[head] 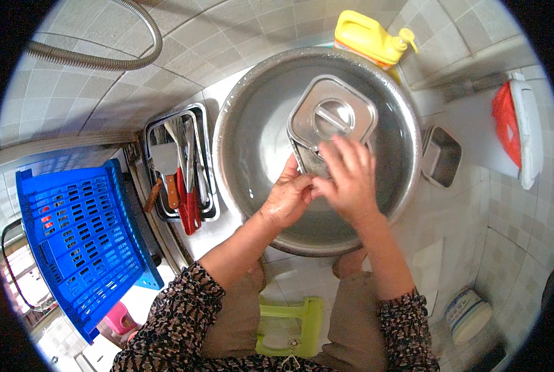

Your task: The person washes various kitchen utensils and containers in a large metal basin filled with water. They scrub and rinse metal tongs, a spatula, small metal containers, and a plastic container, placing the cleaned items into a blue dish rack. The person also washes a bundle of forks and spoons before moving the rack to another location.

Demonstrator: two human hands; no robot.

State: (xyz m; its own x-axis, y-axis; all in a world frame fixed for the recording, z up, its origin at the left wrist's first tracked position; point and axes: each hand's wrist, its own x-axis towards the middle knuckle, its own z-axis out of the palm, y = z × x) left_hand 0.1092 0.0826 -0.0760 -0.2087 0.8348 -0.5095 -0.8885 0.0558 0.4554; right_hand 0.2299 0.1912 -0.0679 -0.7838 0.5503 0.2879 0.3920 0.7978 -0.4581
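Observation:
A large round metal basin (pixel 253 139) holds water in front of me. Inside it is a rounded-square stainless steel lid (pixel 305 107) with a recessed bar handle, overlapping a steel container (pixel 310 163) whose wall shows below it. My left hand (pixel 286 197) grips the container's near edge, the thumb on the near side and a finger behind. My right hand (pixel 349 181) is blurred; its fingers spread over the lid's near rim and its thumb meets the left fingertips. Whether it holds anything there is hidden.
Left of the basin, a metal tray (pixel 214 186) holds wooden-handled and red-handled utensils. Beyond it leans a blue plastic crate (pixel 82 237). A yellow jug (pixel 367 39) stands behind the basin. To the right lies a small steel container (pixel 442 156); a green stool (pixel 312 325) is below.

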